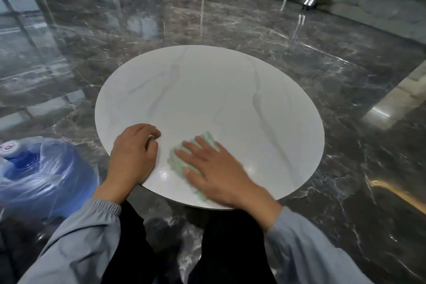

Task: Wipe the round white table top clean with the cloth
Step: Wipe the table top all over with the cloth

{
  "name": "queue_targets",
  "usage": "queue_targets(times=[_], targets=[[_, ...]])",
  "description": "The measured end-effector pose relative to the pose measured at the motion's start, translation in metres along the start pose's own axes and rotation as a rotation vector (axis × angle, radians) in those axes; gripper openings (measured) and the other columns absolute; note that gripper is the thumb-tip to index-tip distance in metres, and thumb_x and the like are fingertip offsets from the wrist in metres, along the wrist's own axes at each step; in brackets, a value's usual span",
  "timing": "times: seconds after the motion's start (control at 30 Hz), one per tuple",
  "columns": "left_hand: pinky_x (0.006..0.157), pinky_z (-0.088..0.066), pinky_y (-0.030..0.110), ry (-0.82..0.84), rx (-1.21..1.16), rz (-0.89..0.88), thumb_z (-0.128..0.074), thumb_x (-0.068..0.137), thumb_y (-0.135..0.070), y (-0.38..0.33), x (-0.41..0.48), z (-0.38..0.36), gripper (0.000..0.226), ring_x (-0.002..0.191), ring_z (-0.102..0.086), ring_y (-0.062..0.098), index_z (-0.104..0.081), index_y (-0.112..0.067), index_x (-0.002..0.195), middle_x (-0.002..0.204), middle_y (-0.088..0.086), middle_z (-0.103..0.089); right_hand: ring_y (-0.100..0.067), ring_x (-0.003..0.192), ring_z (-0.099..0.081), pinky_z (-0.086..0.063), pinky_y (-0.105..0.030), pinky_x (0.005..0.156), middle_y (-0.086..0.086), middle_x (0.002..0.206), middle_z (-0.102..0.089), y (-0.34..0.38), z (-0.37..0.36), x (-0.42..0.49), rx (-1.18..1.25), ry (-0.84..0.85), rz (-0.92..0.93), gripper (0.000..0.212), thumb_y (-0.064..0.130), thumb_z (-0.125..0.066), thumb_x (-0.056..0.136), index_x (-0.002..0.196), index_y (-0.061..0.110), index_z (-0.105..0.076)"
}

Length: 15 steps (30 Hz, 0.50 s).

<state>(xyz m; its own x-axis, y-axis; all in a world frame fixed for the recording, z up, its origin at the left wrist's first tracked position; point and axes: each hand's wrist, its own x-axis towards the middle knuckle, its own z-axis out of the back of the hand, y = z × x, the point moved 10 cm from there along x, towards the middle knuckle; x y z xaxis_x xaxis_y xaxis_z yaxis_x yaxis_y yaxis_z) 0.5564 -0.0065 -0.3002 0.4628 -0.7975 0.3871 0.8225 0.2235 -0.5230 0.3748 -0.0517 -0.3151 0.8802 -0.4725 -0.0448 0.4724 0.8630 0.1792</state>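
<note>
The right hand (pixel 214 168) lies flat with fingers spread on the pale green fuzzy cloth (pixel 193 157) at the near edge of the round white marble-veined surface (pixel 207 90) — the unwiped expanse lies ahead, toward the far edge. The left hand (pixel 132 154), fingers curled, rests beside the cloth at the near-left edge; whether it holds anything I cannot tell.

The person wears a light grey-blue jacket (pixel 53 263) of thin, slightly creased fabric. Its left sleeve (pixel 92 233), at seven o'clock, ends in a gathered elastic cuff (pixel 105 206). The right sleeve (pixel 309 249), at five o'clock, ends plainly at the wrist. The left hand (pixel 132 157) and right hand (pixel 214 173) are bare. Black trousers (pixel 221 249) cover both legs at six o'clock.
</note>
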Motion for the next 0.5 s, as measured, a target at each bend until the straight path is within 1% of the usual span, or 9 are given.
queue_targets(times=[0.03,0.1,0.17,0.2,0.23,0.27,0.3,0.43,0.5], targets=[[0.1,-0.043,0.036,0.0,-0.018,0.018,-0.056,0.093,-0.016,0.003,-0.001,0.0,0.022,0.112,-0.06,0.022,-0.075,-0.019,0.103,0.115,-0.003,-0.072,-0.017,0.159,0.001,0.005,-0.037,0.124,0.012,0.172,-0.011,-0.026,0.006,-0.002,-0.021,-0.024,-0.029,0.054,0.049,-0.025,0.111,0.163,0.043,-0.014],[0.101,-0.041,0.031,0.003,-0.05,0.062,-0.06,0.096,-0.01,0.007,-0.002,-0.002,0.021,0.116,-0.06,0.018,-0.076,-0.021,0.104,0.118,-0.007,-0.072,-0.019,0.159,-0.003,0.003,-0.036,0.123,0.009,0.173,-0.011,-0.108,0.02,-0.009,-0.06,-0.045,-0.223,0.053,0.045,-0.026,0.112,0.163,0.041,-0.012],[0.101,-0.038,0.025,0.002,-0.067,0.093,-0.061,0.096,-0.009,0.01,-0.002,-0.001,0.022,0.117,-0.06,0.016,-0.077,-0.022,0.105,0.12,-0.009,-0.072,-0.021,0.16,-0.002,-0.001,-0.044,0.125,0.008,0.173,-0.008,-0.191,0.033,-0.024,0.002,-0.045,-0.524,0.054,0.045,-0.025,0.112,0.164,0.041,-0.011],[0.1,-0.037,0.024,0.001,-0.072,0.098,-0.061,0.096,-0.009,0.01,-0.003,-0.001,0.022,0.117,-0.06,0.015,-0.077,-0.021,0.105,0.12,-0.009,-0.073,-0.021,0.16,0.0,-0.002,-0.048,0.126,0.01,0.173,-0.006,-0.211,0.036,-0.029,0.054,-0.048,-0.634,0.054,0.046,-0.023,0.111,0.164,0.041,-0.011],[0.1,-0.036,0.022,-0.003,-0.083,0.107,-0.06,0.096,-0.01,0.012,-0.003,0.0,0.023,0.117,-0.06,0.015,-0.077,-0.021,0.105,0.12,-0.009,-0.073,-0.021,0.16,0.003,-0.001,-0.051,0.127,0.011,0.173,-0.004,-0.213,0.034,-0.025,0.082,-0.044,-0.682,0.055,0.047,-0.021,0.11,0.163,0.043,-0.01],[0.099,-0.036,0.022,-0.003,-0.106,0.123,-0.06,0.097,-0.01,0.012,-0.003,-0.001,0.024,0.117,-0.06,0.015,-0.077,-0.022,0.107,0.12,-0.009,-0.073,-0.021,0.159,0.006,0.001,-0.053,0.126,0.013,0.173,-0.001,-0.198,0.03,-0.017,0.082,-0.033,-0.671,0.055,0.048,-0.02,0.109,0.163,0.044,-0.008],[0.098,-0.038,0.023,-0.007,-0.137,0.152,-0.059,0.097,-0.01,0.015,-0.003,0.0,0.025,0.117,-0.061,0.015,-0.076,-0.023,0.11,0.12,-0.009,-0.073,-0.021,0.159,0.009,0.003,-0.052,0.126,0.014,0.173,0.001,-0.169,0.024,-0.004,0.065,-0.023,-0.604,0.055,0.048,-0.019,0.109,0.163,0.045,-0.005],[0.094,-0.043,0.03,-0.005,-0.248,0.234,-0.048,0.094,-0.018,0.02,-0.004,0.003,0.037,0.114,-0.061,0.012,-0.072,-0.028,0.121,0.118,-0.011,-0.074,-0.016,0.158,0.018,0.013,-0.047,0.126,0.016,0.172,0.004,0.021,-0.009,0.008,-0.002,-0.003,-0.051,0.055,0.051,-0.016,0.109,0.162,0.046,-0.002],[0.093,-0.042,0.029,-0.005,-0.249,0.237,-0.048,0.096,-0.013,0.021,-0.004,0.004,0.037,0.114,-0.061,0.012,-0.072,-0.028,0.12,0.118,-0.011,-0.074,-0.014,0.158,0.015,0.013,-0.042,0.125,0.016,0.173,0.0,0.057,-0.014,0.001,0.016,0.045,0.104,0.054,0.051,-0.02,0.11,0.162,0.046,-0.006]])
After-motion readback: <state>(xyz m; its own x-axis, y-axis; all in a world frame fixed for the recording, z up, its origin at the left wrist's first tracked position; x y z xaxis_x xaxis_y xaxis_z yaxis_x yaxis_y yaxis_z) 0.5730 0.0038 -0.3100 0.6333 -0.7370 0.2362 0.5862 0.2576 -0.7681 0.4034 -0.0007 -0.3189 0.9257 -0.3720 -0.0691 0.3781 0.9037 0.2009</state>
